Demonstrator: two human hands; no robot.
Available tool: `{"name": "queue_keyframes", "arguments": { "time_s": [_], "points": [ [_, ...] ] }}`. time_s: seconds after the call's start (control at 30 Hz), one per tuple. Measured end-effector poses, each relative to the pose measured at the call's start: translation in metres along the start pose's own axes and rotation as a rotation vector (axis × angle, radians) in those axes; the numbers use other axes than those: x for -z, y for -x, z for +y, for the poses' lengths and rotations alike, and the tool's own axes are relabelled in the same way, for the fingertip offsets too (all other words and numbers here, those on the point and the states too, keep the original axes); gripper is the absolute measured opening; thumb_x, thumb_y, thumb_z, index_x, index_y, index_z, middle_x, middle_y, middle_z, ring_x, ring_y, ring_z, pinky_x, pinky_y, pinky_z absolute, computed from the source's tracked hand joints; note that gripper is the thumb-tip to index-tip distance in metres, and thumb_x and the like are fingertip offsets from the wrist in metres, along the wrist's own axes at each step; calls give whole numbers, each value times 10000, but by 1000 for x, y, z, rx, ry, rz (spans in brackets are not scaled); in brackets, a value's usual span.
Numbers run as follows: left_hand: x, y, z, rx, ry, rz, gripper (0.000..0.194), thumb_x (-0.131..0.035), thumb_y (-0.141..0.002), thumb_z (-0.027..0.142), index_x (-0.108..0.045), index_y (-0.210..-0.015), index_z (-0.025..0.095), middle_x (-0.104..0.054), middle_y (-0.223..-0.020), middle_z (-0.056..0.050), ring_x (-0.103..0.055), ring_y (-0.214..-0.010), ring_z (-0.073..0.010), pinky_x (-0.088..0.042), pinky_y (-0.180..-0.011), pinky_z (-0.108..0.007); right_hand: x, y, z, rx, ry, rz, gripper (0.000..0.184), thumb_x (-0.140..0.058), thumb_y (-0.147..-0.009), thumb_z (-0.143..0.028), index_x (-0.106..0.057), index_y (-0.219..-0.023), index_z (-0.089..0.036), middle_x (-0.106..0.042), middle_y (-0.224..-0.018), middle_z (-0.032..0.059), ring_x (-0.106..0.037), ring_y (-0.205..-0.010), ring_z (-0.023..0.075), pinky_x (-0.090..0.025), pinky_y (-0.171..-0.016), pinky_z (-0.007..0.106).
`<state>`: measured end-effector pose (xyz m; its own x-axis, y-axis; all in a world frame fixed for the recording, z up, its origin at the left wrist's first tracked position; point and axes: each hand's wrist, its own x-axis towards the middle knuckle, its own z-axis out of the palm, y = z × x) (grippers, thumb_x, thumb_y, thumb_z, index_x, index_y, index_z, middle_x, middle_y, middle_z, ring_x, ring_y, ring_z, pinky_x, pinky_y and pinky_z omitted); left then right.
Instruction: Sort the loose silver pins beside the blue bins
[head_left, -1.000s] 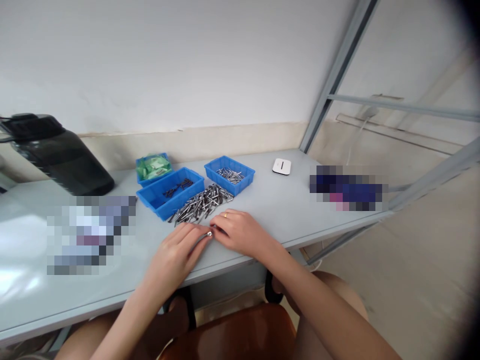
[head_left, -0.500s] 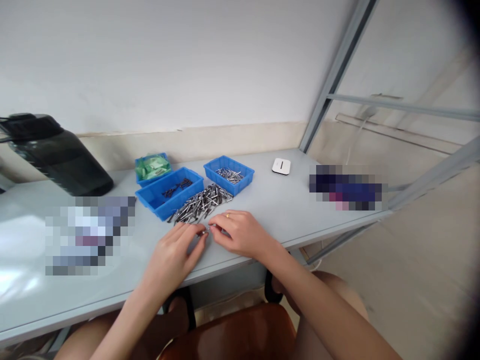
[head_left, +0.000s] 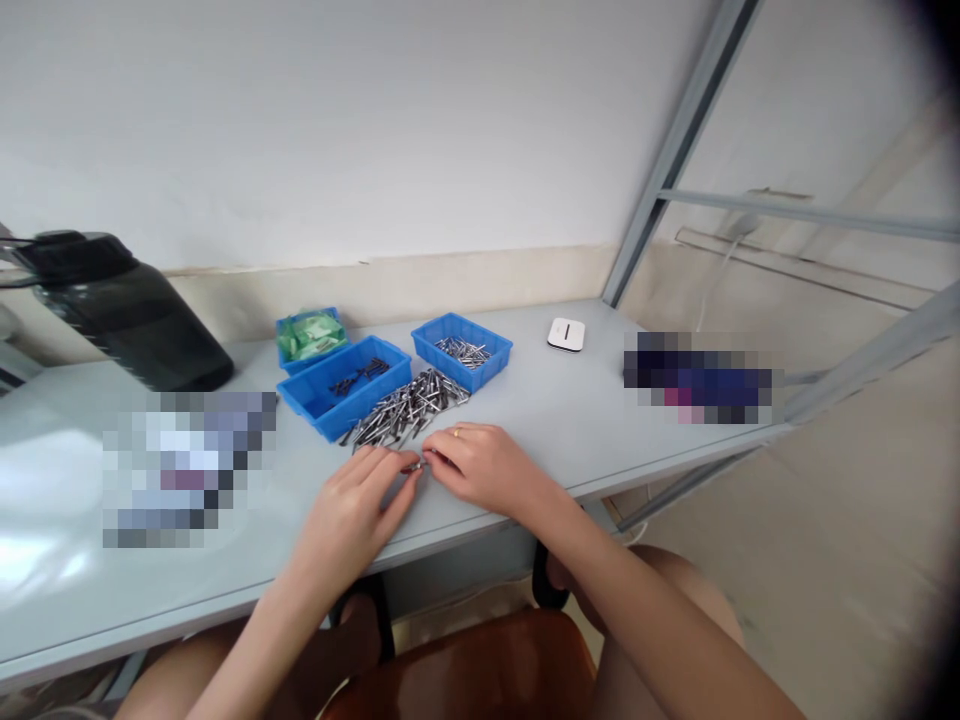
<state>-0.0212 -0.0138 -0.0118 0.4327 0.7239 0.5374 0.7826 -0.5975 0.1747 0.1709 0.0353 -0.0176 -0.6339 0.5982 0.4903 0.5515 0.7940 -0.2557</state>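
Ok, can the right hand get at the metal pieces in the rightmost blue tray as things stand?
Likely yes: the rightmost blue tray is open-topped, and only the edge of the loose metal pile lies between it and the right hand. Its fingers seem to pinch a small metal part, though.

I count two hands, left point(head_left: 351, 508) and right point(head_left: 480, 468), the right wearing one ring point(head_left: 456, 433); whether they pinch one metal piece point(head_left: 417, 467) or more, I can't tell. Beyond them: three blue bins point(head_left: 354, 409), one uncountable pin heap point(head_left: 409, 408), one bottle point(head_left: 146, 325) leftward, one white device point(head_left: 566, 336) rightward.
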Motion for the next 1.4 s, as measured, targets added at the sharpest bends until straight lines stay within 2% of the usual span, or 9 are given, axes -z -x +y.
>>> {"name": "queue_keyframes", "arguments": {
  "time_s": [0.2,0.43,0.6,0.7,0.87,1.13,1.4],
  "points": [
    [1,-1,2,-53,56,2,100,-480,-951,224,-568,-959,178,-661,-883,-42,-605,-808,-182,-484,-734,-306,2,0,-1,16,-17,-28,121,-476,-928,-207,-589,-892,-185,-649,-802,18,-587,-797,151,-415,-733,258],
    [-1,1,1,22,84,-15,141,-470,-946,222,-534,-1062,176,-648,-1019,-70,-625,-916,-189,-486,-795,-296,3,-1,-3,-7,-27,-37,152,-437,-944,-207,-587,-935,-185,-654,-823,26,-594,-817,158,-420,-744,266],
    [-3,2,0,99,29,-13,114,-476,-943,274,-546,-962,186,-642,-873,-41,-622,-777,-187,-481,-696,-302,6,2,-5,-29,-83,2,187,-512,-903,-248,-565,-1075,-197,-653,-815,11,-599,-797,161,-426,-728,265],
    [-2,2,0,110,27,-15,120,-469,-945,275,-545,-974,186,-637,-886,-47,-618,-791,-190,-484,-705,-306,8,2,-6,-37,-116,24,239,-505,-923,-332,-560,-1107,-189,-659,-812,15,-611,-799,164,-434,-743,269],
    [-2,2,-1,88,12,-32,134,-450,-949,260,-553,-978,178,-630,-888,-58,-608,-789,-199,-487,-714,-326,7,-1,-4,-63,-84,45,246,-386,-989,-310,-580,-1063,-179,-682,-884,43,-626,-837,161,-431,-755,267],
    [-2,3,-1,61,39,-31,108,-467,-950,252,-542,-991,185,-631,-912,-53,-603,-822,-197,-480,-743,-328,3,-1,-3,-38,10,-28,154,-453,-956,-259,-590,-954,-188,-655,-805,22,-603,-810,160,-414,-717,267],
    [0,1,2,35,78,-56,98,-448,-956,233,-530,-995,196,-622,-931,-46,-600,-858,-192,-476,-776,-311,1,-1,0,-1,9,-34,110,-486,-935,-233,-579,-898,-189,-637,-804,12,-578,-810,152,-409,-736,263]
  ]
}}
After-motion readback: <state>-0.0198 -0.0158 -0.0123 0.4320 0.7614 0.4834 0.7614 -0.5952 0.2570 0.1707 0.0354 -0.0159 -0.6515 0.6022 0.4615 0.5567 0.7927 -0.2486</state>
